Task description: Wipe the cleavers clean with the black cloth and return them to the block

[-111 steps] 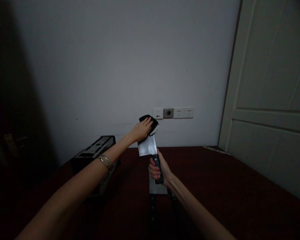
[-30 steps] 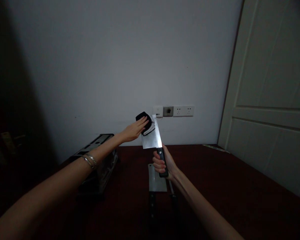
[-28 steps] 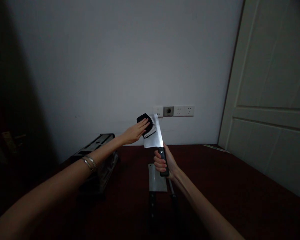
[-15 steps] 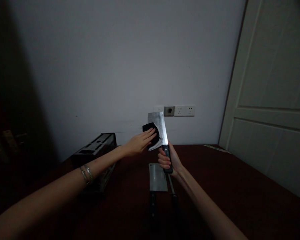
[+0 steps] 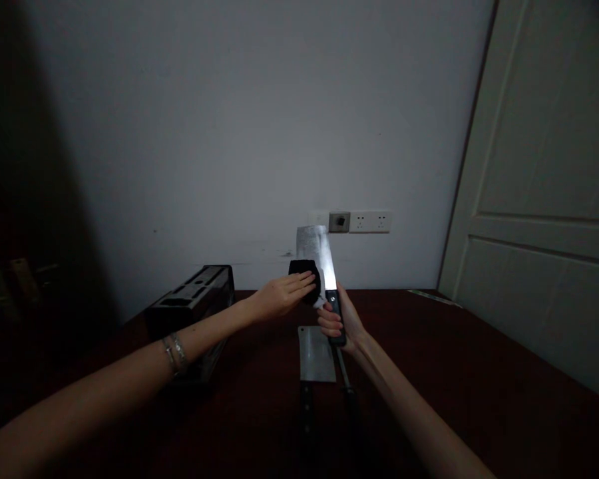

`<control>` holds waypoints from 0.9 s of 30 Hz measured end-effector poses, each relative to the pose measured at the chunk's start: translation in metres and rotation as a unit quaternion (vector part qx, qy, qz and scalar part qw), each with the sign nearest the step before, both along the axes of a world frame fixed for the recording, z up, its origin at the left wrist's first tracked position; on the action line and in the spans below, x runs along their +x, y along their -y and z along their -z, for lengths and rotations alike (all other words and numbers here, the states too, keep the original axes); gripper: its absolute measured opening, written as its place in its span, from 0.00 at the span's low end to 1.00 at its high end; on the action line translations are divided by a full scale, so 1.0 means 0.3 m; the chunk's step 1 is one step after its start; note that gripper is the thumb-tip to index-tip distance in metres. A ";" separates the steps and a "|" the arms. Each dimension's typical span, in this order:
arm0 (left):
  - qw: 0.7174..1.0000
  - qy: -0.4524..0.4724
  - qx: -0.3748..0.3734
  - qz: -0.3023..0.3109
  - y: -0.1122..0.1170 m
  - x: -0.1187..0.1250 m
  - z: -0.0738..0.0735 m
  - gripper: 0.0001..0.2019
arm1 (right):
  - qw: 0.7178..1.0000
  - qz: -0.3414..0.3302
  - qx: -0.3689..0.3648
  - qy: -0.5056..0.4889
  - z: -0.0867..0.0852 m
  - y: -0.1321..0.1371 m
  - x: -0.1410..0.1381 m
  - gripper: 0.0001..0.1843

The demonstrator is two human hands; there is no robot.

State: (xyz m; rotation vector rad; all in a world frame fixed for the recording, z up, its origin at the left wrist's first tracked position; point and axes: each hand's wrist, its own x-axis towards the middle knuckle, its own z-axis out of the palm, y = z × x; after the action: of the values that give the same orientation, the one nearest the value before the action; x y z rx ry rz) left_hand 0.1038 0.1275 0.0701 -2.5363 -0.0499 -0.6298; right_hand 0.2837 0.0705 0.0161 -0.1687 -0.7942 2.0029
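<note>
The cloth (image 5: 306, 267) is black and white, the upper cleaver (image 5: 316, 245) silvery with a black handle (image 5: 333, 299).

Dark red tabletop (image 5: 439, 352), flat cleaver (image 5: 317, 359), thin rod (image 5: 343, 367), slotted block (image 5: 192, 291)

- the left arm (image 5: 130, 376) is slanting inward and upward from the lower left of the view, reaching well forward;
- the left wrist (image 5: 249, 311) is lying nearly in line with it, hardly bending;
- the left hand (image 5: 282, 296) is showing its back, with the left fingers (image 5: 304, 281) lying almost straight and pointing inward; its thumb is hiding from view;
- the right arm (image 5: 419, 419) is slanting up from the lower right;
- the right hand (image 5: 351, 320) is closing in a firm grip, the right fingers (image 5: 329, 322) curling toward the palm;
- both hands are sitting near each other, the left fingertips slightly higher.
</note>
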 end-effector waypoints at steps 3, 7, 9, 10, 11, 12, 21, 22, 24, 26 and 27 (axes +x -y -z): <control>0.998 0.050 -0.022 0.043 -0.004 0.009 0.009 0.19 | 1.000 0.016 -0.001 0.005 0.005 -0.005 0.007 0.34; 0.960 0.251 -0.104 0.066 0.010 0.037 -0.041 0.19 | 0.999 0.020 0.018 0.018 -0.005 -0.004 0.009 0.33; 0.905 0.392 -0.158 0.045 0.016 0.048 -0.082 0.18 | 0.999 0.030 0.021 0.029 -0.010 -0.006 0.008 0.33; 0.867 0.461 -0.185 0.032 0.018 0.051 -0.100 0.17 | 0.998 0.037 0.019 0.036 -0.011 -0.008 0.008 0.33; 0.827 0.520 -0.213 0.021 0.020 0.054 -0.113 0.16 | 0.998 0.045 0.018 0.044 -0.012 -0.010 0.008 0.33; 0.788 0.568 -0.239 0.015 0.022 0.055 -0.120 0.16 | 0.997 0.054 0.016 0.053 -0.011 -0.013 0.009 0.33; 0.720 0.573 -0.389 -0.037 0.078 0.085 0.022 0.16 | 0.987 0.112 -0.001 0.112 -0.016 -0.010 0.015 0.31; 0.732 0.550 -0.399 -0.042 0.081 0.090 0.036 0.15 | 0.985 0.119 -0.006 0.125 -0.019 -0.009 0.010 0.31; 0.757 0.506 -0.411 -0.050 0.083 0.098 0.056 0.14 | 0.978 0.135 -0.016 0.157 -0.023 -0.007 -0.001 0.31; 0.776 0.475 -0.411 -0.056 0.086 0.104 0.073 0.14 | 0.967 0.157 -0.027 0.198 -0.026 -0.006 -0.014 0.31; 0.783 0.466 -0.408 -0.060 0.088 0.105 0.080 0.14 | 0.961 0.167 -0.032 0.218 -0.026 -0.005 -0.021 0.31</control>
State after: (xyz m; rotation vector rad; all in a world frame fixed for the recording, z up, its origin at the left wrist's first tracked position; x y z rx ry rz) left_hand 0.1354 0.1011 0.0460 -2.5864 -1.0158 -2.1104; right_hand 0.2774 0.0720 0.0240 -0.7543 -0.9041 1.6874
